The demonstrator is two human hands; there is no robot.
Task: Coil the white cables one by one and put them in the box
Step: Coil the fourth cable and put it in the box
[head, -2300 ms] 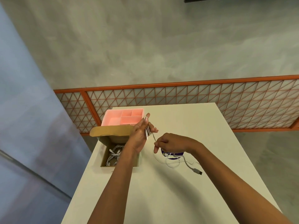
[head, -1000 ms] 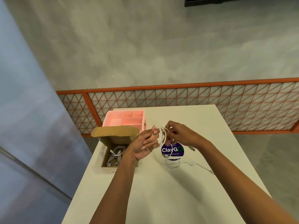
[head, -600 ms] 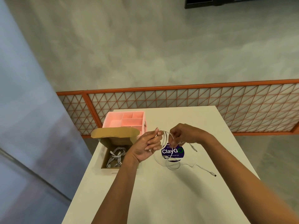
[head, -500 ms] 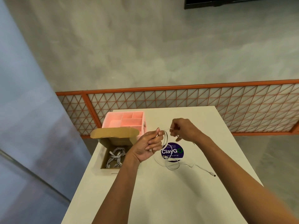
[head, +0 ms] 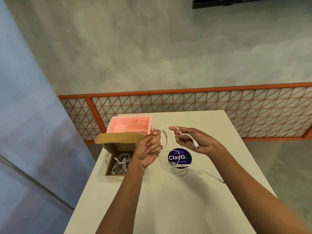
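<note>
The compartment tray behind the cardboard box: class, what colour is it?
The compartment tray is pale pink all over, shown best in the head view.

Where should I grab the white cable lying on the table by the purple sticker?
Probably pinch its small plug end, coming down from above on the right. The cable lies flat in a loose loop, and that end trails clear of it.
</note>
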